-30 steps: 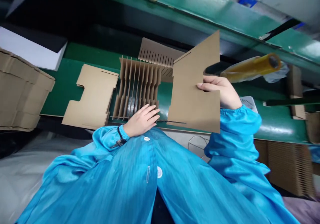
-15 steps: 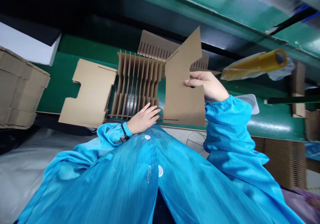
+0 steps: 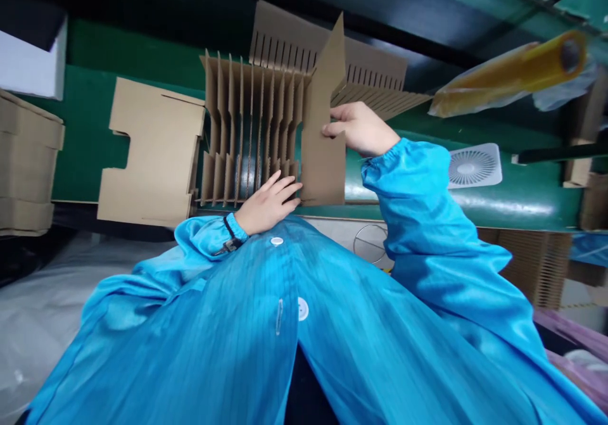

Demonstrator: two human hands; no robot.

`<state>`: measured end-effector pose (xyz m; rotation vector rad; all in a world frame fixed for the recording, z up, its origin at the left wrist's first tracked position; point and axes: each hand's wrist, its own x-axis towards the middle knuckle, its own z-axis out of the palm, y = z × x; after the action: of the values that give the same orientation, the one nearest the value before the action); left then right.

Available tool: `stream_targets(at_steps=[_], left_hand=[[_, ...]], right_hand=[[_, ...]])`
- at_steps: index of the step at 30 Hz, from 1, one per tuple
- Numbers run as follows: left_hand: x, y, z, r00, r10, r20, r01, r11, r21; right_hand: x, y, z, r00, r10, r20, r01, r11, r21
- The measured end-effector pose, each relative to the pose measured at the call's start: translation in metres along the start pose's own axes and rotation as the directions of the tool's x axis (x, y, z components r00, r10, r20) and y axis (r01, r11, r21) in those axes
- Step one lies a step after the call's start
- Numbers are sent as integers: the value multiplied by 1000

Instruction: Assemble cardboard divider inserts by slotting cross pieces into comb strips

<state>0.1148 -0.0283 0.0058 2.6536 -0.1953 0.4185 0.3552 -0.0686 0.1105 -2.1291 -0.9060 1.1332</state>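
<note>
Several upright cardboard dividers (image 3: 237, 127) stand in a row, set into slotted cardboard strips along the near and far sides. My left hand (image 3: 270, 203) lies with fingers spread over the near right corner of this rack. In my right hand (image 3: 363, 127) is a notched cardboard divider (image 3: 319, 152), pinched at its cutout between thumb and fingers. That divider stands nearly upright just right of the row; whether its slots meet the strips I cannot tell. To the left lies a stack of flat notched cardboard sheets (image 3: 152, 159).
Slotted cardboard strips (image 3: 285, 29) lie behind the rack on the green table (image 3: 80, 140). A yellow roll in plastic (image 3: 517, 73) and a small white fan (image 3: 475, 165) are on the right. A cardboard stack (image 3: 28, 165) stands far left.
My right hand has brought the divider left, closer to the row, and turned it more edge-on. My left hand stays at the rack's near corner. The camera view has shifted slightly.
</note>
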Motion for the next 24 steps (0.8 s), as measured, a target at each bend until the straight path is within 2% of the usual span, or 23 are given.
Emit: stream_targets(at_steps=[5, 10, 16, 19, 22, 24], left_hand=[[0, 1, 0, 1000, 19, -9, -19, 999, 41], [0, 1, 0, 1000, 23, 5, -23, 997, 72], [-1, 0, 4, 1000, 15, 7, -15, 998, 61], [4, 3, 4, 1000, 3, 17, -4, 999, 35], [5, 0, -7, 1000, -16, 8, 16, 1000, 2], [-9, -10, -25, 991, -118, -60, 119, 993, 1]], right_hand=[[8, 15, 23, 999, -5, 51, 10, 994, -107], [16, 29, 47, 997, 71, 10, -68, 980, -189], [31, 42, 64, 991, 134, 25, -129, 981, -144], [30, 42, 68, 987, 153, 55, -150, 987, -54], [24, 40, 66, 980, 165, 112, -171, 984, 54], [19, 42, 61, 971, 206, 121, -215, 974, 68]])
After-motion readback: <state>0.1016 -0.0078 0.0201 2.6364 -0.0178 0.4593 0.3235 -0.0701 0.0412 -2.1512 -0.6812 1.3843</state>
